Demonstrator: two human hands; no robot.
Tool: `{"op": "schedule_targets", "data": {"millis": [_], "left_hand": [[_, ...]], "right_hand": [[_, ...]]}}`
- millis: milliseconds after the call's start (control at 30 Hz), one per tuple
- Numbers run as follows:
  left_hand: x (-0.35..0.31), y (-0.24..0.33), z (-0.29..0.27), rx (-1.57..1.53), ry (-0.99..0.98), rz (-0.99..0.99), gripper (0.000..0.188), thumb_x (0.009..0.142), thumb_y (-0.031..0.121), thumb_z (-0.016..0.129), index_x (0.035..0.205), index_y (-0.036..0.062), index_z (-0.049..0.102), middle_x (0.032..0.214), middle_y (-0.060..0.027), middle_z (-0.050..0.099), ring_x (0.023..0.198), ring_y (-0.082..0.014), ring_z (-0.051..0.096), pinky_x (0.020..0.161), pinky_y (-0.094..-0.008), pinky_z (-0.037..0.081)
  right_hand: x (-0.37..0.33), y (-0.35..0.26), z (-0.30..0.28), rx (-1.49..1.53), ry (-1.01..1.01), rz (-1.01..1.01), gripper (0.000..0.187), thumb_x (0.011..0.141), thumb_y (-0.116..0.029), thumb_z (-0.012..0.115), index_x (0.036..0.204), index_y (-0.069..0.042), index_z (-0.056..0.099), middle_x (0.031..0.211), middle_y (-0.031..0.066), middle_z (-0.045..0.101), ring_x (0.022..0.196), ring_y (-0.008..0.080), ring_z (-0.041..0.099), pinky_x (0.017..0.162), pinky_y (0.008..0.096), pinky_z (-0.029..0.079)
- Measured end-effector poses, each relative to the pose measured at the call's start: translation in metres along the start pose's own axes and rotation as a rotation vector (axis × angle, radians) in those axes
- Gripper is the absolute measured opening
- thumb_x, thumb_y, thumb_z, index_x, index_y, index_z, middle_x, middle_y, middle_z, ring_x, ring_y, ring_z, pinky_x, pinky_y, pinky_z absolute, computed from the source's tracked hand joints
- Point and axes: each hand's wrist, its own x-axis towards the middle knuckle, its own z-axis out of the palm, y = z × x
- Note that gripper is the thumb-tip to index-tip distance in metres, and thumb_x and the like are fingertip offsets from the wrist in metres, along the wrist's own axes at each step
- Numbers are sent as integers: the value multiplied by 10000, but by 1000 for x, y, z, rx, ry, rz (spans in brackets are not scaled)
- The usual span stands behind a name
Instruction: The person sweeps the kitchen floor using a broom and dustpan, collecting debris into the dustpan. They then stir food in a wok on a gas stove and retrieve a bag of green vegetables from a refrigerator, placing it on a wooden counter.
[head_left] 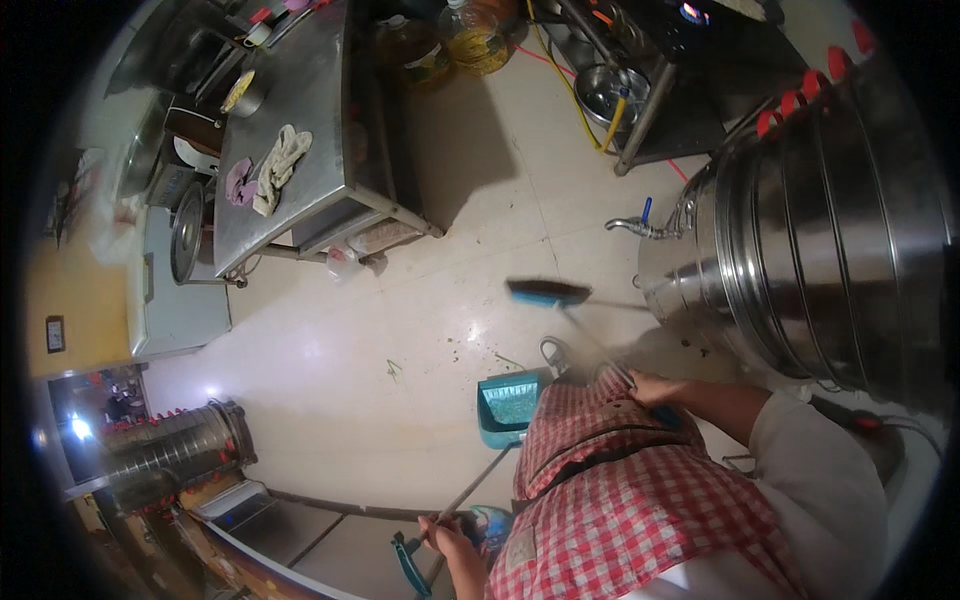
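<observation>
1. The broom (550,293) is being held out in front of the body, its blue head and dark bristles showing over the pale floor (320,430). Cannot tell whether the bristles are touching the tiles.
2. The right grip (652,388) is closing narrowly around the broom's thin handle, fingers wrapping it, beside the checked apron (630,500).
3. The dustpan (508,408), teal, is sitting on the floor nearer the body than the broom head, left of the shoe (552,352). It is holding small greenish scraps.
4. The left grip (450,540) is wrapping the dustpan's long handle, fingers closed, just beside its teal upper end.
5. Green scraps (394,370) are lying on the floor to the left of the dustpan; darker specks are scattering near it.
6. A steel stacked vessel (790,230) is standing at the right, its tap (645,225) projecting toward the open floor.
7. The metal surface (310,100) is standing farther off at upper left, carrying a pale cloth (283,165), a purple cloth (240,183) touching or nearly touching it, and a pot (246,98) with yellow contents.
</observation>
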Motion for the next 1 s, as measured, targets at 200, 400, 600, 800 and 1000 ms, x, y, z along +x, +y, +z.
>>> {"op": "schedule_targets", "data": {"millis": [200, 400, 600, 800, 1000], "left_hand": [[7, 39, 68, 115, -59, -9, 328, 854, 364, 497, 781, 47, 534, 567, -76, 525, 452, -130, 435, 415, -257, 341], [-13, 73, 113, 193, 8, -18, 361, 858, 431, 505, 819, 74, 545, 607, -54, 540, 541, -149, 504, 474, -275, 365], [-62, 107, 171, 267, 184, 125, 370, 861, 445, 503, 829, 79, 552, 664, -41, 560, 614, -125, 531, 532, -285, 382], [-72, 132, 182, 104, 92, -195, 504, 862, 476, 433, 995, 16, 589, 876, -79, 592, 911, -216, 498, 817, -421, 410], [-98, 143, 210, 122, 68, -257, 513, 884, 442, 390, 1081, -11, 527, 1010, -134, 566, 933, -276, 518, 823, -432, 410]], "right_hand": [[-63, -93, -179, 657, -152, 36, 585, 873, -209, 552, 1363, -47, 277, 716, 49, 532, 543, 105, 482, 473, 259, 410], [2, -144, -294, 316, 167, 12, 493, 883, -196, 511, 1333, -81, 344, 790, 118, 583, 590, 168, 552, 533, 320, 460], [252, -90, -440, 69, 527, -66, 466, 889, -195, 423, 1327, -75, 318, 1098, 227, 553, 959, 380, 557, 829, 447, 442], [371, -74, -553, 320, 422, 292, 439, 917, -209, 386, 1334, -90, 317, 1026, 187, 598, 817, 329, 616, 686, 429, 505], [308, -4, -423, 136, 325, 341, 589, 924, -219, 383, 1420, -165, 69, 1000, 239, 571, 804, 333, 590, 679, 453, 477]]}}
